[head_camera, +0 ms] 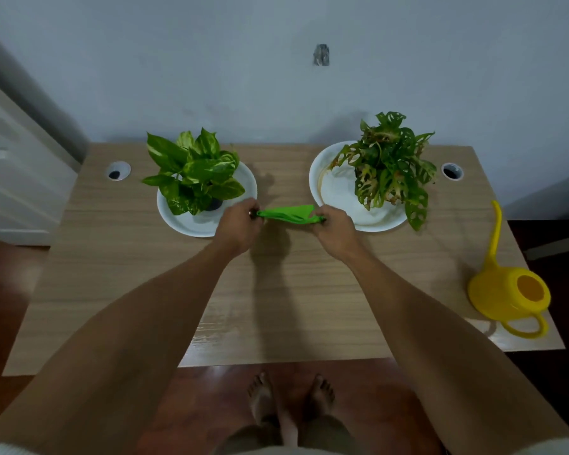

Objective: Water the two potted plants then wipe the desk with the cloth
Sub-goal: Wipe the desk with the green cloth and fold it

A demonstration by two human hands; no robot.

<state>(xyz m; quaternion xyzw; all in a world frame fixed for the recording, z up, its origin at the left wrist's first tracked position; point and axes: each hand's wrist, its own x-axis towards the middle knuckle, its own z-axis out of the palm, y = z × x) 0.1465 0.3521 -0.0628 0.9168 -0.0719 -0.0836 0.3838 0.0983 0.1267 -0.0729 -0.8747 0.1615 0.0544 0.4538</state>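
Both hands, the left hand [240, 224] and right hand [334, 226], pinched opposite ends of the green cloth [288, 214], stretched between the two plates just above the bench [276, 290]. Wiping would go best folded flat (the yellow watering can [506, 297] stood aside).

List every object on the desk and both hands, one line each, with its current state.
Green cloth: stretched between both hands.
Left hand: gripping cloth's left end.
Right hand: gripping cloth's right end.
Watering can: set down, upright, unheld.
Left plant: upright on white plate.
Right plant: upright on white plate.
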